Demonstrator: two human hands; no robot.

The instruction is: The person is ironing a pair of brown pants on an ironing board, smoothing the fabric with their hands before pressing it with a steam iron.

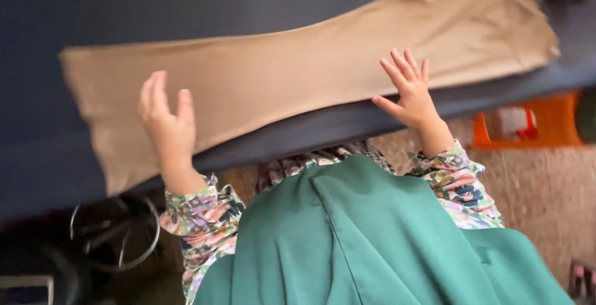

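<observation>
A green cloth [372,243] fills the near foreground, covering the person's front below the floral sleeves [198,218]. Left hand [166,125] hovers open over the near edge of the dark table [186,7], fingers loosely together, above the narrow end of the tan trousers [298,69]. Right hand [410,94] is open, fingers spread wide, at the near edge, fingertips over the trouser leg; contact cannot be confirmed. The trousers lie flat toward the far right corner, waist cut off. An orange crate [546,122] on the floor is blurred.

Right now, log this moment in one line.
left hand: open, on tan trousers | right hand: open, at trousers' edge | surface: dark table
</observation>
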